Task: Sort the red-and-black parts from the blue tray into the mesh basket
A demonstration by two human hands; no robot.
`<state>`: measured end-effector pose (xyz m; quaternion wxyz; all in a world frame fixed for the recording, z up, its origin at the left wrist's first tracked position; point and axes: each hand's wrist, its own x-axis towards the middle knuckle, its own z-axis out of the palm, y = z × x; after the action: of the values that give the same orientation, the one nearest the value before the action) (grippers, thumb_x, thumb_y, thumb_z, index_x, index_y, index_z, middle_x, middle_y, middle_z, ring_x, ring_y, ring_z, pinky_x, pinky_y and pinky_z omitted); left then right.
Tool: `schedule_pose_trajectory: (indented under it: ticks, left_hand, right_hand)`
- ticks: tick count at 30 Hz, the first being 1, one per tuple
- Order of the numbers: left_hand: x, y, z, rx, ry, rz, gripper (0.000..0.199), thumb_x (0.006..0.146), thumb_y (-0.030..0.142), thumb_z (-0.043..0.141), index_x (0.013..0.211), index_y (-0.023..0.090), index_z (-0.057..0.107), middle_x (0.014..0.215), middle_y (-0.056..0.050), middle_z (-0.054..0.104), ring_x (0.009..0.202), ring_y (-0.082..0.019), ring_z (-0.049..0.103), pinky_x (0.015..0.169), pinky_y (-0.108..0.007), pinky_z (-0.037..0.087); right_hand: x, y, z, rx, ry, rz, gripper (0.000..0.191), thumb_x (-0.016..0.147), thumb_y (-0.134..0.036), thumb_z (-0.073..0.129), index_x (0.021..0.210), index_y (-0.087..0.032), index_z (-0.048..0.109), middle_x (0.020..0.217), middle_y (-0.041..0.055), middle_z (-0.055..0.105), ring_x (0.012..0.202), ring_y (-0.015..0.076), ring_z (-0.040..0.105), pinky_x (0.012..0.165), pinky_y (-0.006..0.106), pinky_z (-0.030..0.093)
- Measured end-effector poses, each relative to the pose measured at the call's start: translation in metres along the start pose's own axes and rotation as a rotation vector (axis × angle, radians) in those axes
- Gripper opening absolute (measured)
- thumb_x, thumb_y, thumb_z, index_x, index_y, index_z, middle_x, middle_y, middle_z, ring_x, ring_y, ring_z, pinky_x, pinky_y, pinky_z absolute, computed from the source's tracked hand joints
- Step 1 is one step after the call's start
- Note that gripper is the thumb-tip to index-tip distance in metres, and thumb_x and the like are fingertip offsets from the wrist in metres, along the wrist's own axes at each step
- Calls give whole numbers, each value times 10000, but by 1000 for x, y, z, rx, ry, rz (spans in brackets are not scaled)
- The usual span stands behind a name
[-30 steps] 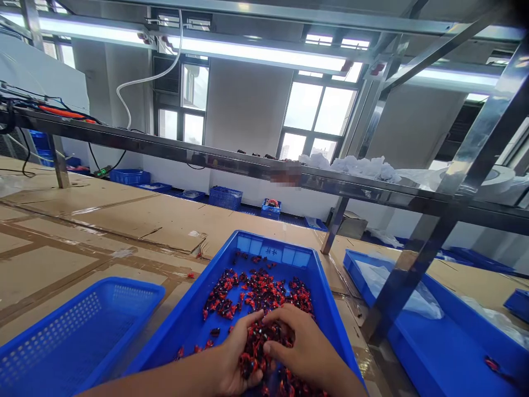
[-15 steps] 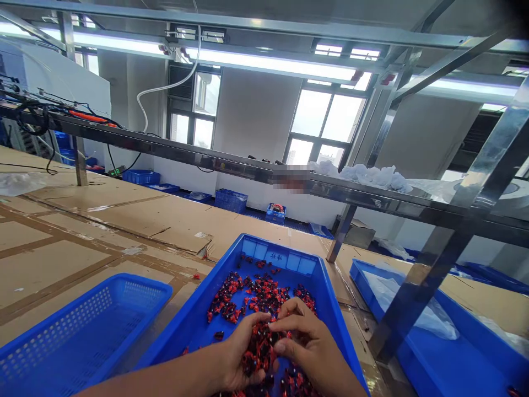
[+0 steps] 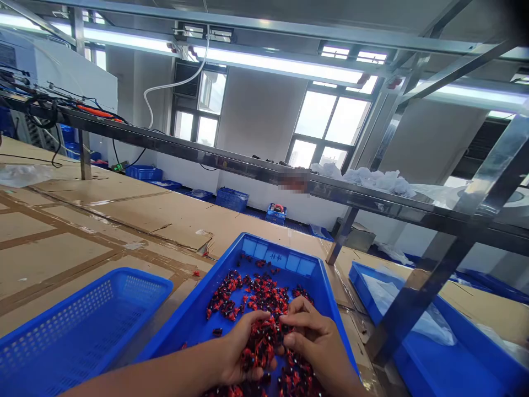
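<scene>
A shallow blue plastic tray (image 3: pixel 281 249) lies in front of me, holding a spread heap of small red-and-black parts (image 3: pixel 243 295). Exactly what the parts are is too small to tell. My left hand (image 3: pixel 243 344) reaches in from the lower left, its fingers curled around a bunch of them. From the lower right, my right hand (image 3: pixel 316 342) cups the same bunch, and its fingertips nearly meet those of my left hand. The hands hide the tray floor beneath them.
A perforated blue basket (image 3: pixel 124 278) stands to the left of the tray on a cardboard-covered table (image 3: pixel 124 220). To the right, a steel upright (image 3: pixel 430 275) rises before a blue tray (image 3: pixel 413 353) lined with clear plastic. A steel shelf rail (image 3: pixel 206 157) crosses above.
My hands have gone from lying over the heap to cupping a bunch of parts between them. The whole view has tilted slightly.
</scene>
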<state>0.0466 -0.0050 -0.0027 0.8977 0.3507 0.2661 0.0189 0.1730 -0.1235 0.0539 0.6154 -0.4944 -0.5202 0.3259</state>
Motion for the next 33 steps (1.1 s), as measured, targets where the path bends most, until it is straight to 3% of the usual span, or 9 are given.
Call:
schedule_pose_trajectory:
  ticks: [3, 6, 9, 13, 16, 19, 21, 24, 33]
  left_hand:
    - [-2, 2, 3, -25, 22, -68, 491, 748, 615, 564, 826, 132, 603, 855, -114, 689, 549, -150, 643, 301, -164, 430]
    - [-4, 4, 5, -27, 13, -51, 491, 751, 611, 570, 852, 132, 607, 820, -103, 686, 539, -161, 648, 298, -171, 432]
    - [-5, 5, 7, -40, -3, -58, 475, 777, 590, 548, 896, 134, 611, 821, -103, 691, 521, -158, 645, 295, -176, 437]
    - [-7, 7, 7, -46, -4, -63, 460, 780, 572, 566, 930, 140, 611, 847, -116, 701, 527, -162, 650, 300, -182, 450]
    - [-6, 6, 6, -50, 4, -53, 473, 775, 582, 571, 913, 132, 614, 852, -123, 700, 550, -172, 658, 304, -190, 463]
    - [-5, 6, 5, -54, 57, -41, 492, 774, 595, 562, 889, 120, 621, 790, -103, 689, 529, -163, 645, 297, -190, 459]
    - [-3, 7, 4, -56, 75, -42, 492, 772, 593, 567, 876, 115, 624, 707, -76, 666, 514, -161, 638, 288, -187, 450]
    - [-2, 10, 1, -65, 60, -48, 486, 768, 583, 581, 870, 110, 620, 668, -67, 654, 502, -162, 635, 278, -179, 433]
    - [-2, 15, -2, -85, 26, -36, 434, 782, 561, 573, 907, 147, 610, 677, -72, 671, 515, -168, 638, 312, -191, 463]
  right_hand:
    - [0, 2, -3, -18, 44, -26, 168, 672, -287, 819, 838, -289, 795, 885, 38, 502, 770, 180, 534, 626, 303, 501]
    - [0, 4, -6, -4, 72, -44, 177, 659, -299, 826, 831, -272, 792, 882, 42, 517, 796, 186, 530, 615, 279, 484]
    - [0, 5, -7, 200, 159, 11, 155, 712, -354, 772, 816, -240, 753, 856, 34, 522, 666, 134, 487, 486, 218, 424]
    - [5, 10, -8, 513, 189, 163, 199, 763, -412, 648, 788, -214, 639, 768, 6, 516, 484, 87, 337, 321, 172, 234]
    - [8, 19, -8, 252, 214, 277, 218, 746, -420, 654, 749, -206, 612, 606, -53, 432, 428, 69, 231, 327, 172, 160]
    - [7, 22, -7, -324, 179, 233, 196, 734, -387, 702, 776, -196, 689, 538, -64, 398, 480, 87, 318, 438, 206, 241]
    - [5, 21, -5, -574, 98, 203, 191, 741, -347, 702, 877, -218, 739, 546, -51, 435, 530, 113, 375, 497, 232, 259]
    - [4, 17, -4, -696, 44, 188, 222, 763, -315, 672, 960, -251, 753, 578, -33, 506, 544, 134, 402, 520, 253, 267]
    - [1, 7, 6, -746, 127, -55, 123, 751, -235, 704, 873, -251, 702, 636, -25, 528, 578, 155, 459, 553, 261, 330]
